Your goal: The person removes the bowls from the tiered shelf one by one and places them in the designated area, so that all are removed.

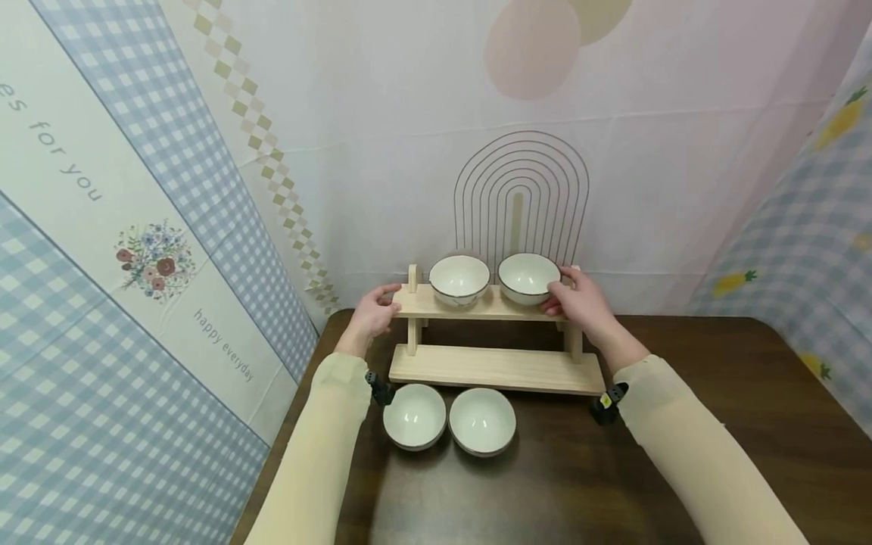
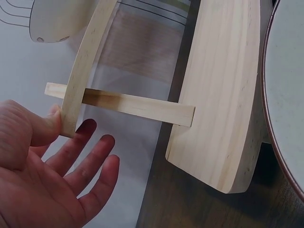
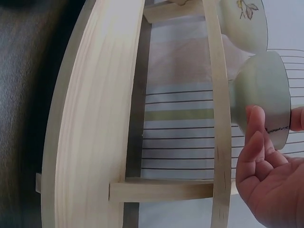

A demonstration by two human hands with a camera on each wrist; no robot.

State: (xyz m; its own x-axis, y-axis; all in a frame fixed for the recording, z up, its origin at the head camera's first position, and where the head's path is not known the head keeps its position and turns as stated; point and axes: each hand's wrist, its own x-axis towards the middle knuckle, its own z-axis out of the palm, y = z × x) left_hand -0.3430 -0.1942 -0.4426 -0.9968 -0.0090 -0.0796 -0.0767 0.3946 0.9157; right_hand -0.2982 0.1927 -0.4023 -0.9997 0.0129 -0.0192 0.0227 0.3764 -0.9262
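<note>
A two-tier wooden shelf (image 1: 497, 365) stands on the table with two white bowls on its upper board. My left hand (image 1: 372, 312) pinches the left end of that upper board (image 2: 76, 90) between thumb and index finger, the other fingers spread loosely below. At the right, my right hand (image 1: 579, 301) holds the right-hand bowl (image 1: 527, 274), thumb at its dark rim and fingers against its outer side (image 3: 266, 90). Just left of it sits the other upper bowl (image 1: 459, 277), which has a leaf print on its outside.
Two more white bowls, a left one (image 1: 414, 416) and a right one (image 1: 482, 421), stand side by side on the dark table (image 1: 559, 484) in front of the lower board. A patterned cloth (image 1: 381, 151) hangs close behind the shelf.
</note>
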